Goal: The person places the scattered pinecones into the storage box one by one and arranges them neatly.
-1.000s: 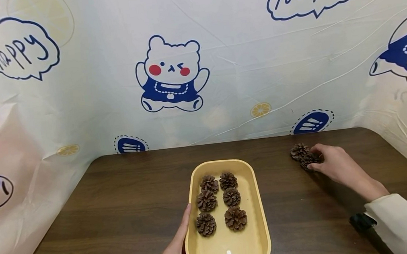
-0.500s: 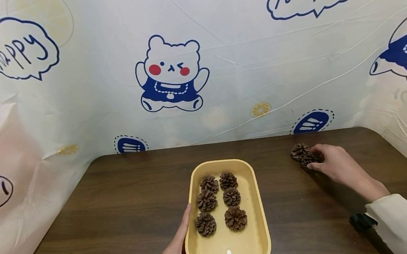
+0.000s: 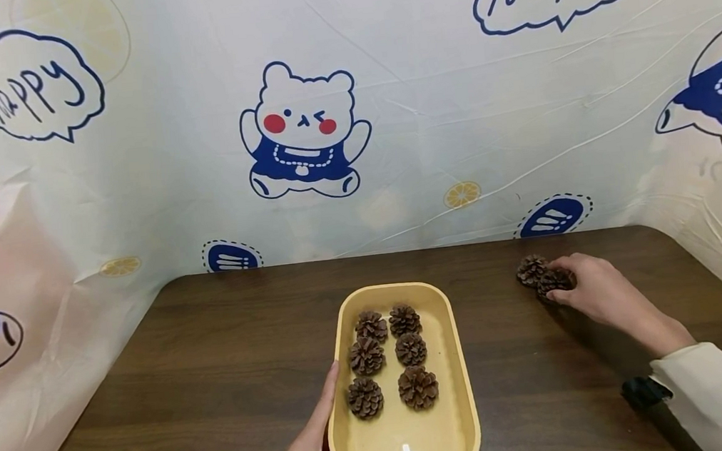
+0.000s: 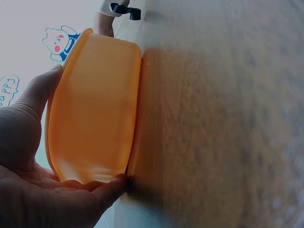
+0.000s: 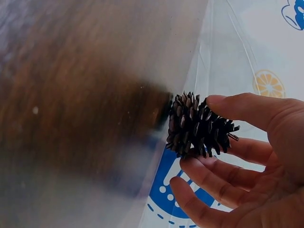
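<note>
My left hand (image 3: 311, 437) holds a yellow rectangular tray (image 3: 462, 367) at its near left corner. In the left wrist view the thumb lies along the rim, while the fingers curl round the wall of the tray (image 4: 95, 104) down to its base. Several brown pine cones sit inside in two columns, among them one at the near right (image 3: 418, 388). At the back right of the table, my right hand (image 3: 602, 297) pinches another pine cone (image 5: 197, 126) between thumb and fingers. A loose pine cone (image 3: 530, 269) lies right beside it, on its far left.
The dark wooden table (image 3: 220, 381) carries the tray at its middle front. Behind it hangs a pale printed cloth (image 3: 403, 121) with bears and lettering, which also lines both sides. A black strap (image 3: 645, 392) circles the right wrist by a white sleeve (image 3: 717, 395).
The pine cone at my right hand has shifted slightly to the right, and a little more of it shows. The left hand and the tray have stayed in place.
</note>
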